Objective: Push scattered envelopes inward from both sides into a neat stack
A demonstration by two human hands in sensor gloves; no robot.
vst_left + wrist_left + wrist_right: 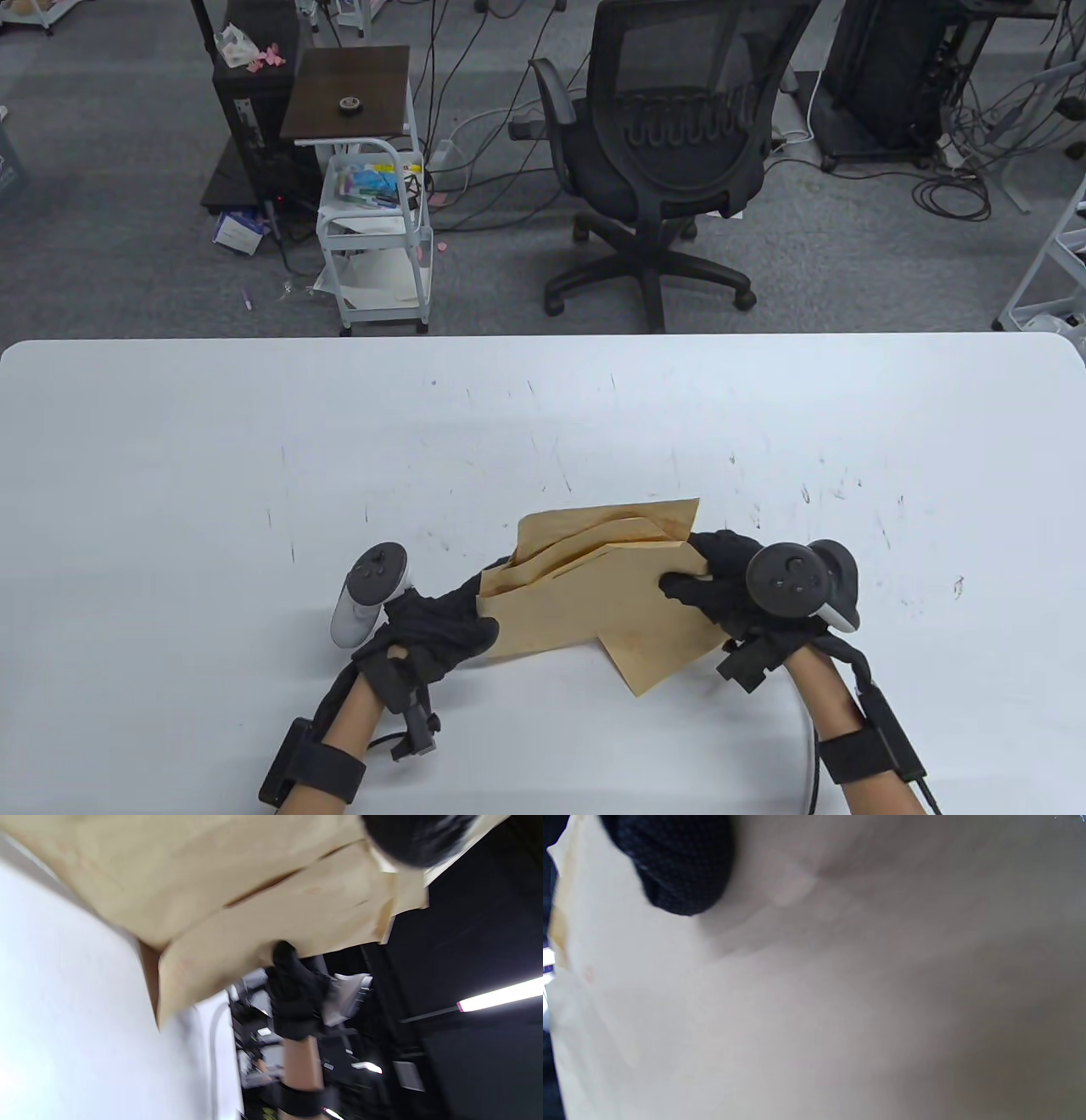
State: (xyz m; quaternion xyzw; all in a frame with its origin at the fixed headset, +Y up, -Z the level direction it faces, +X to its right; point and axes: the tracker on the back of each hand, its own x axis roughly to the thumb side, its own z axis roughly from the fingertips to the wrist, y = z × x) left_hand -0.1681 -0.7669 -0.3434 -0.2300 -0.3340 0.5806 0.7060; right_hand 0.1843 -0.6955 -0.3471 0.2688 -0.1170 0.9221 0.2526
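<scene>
Left hand (441,624): gripping envelopes' (594,586) left edge.
Right hand (730,586): pinching envelopes' right edge.
Envelopes: lying fanned, overlapping unevenly.

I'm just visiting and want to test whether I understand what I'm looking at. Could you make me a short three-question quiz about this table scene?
1. True or false: the brown envelopes already form a neat, squared stack.
2. Multiple choice: where is the right hand? A) flat on the bare table, away from the paper; B) gripping the pile's right edge; C) out of view.
3. Fill in: the left hand meets the pile at its ___ side.

Key
1. False: they are fanned, with corners sticking out at different angles.
2. B: its thumb lies on top of the paper.
3. Left.
</scene>
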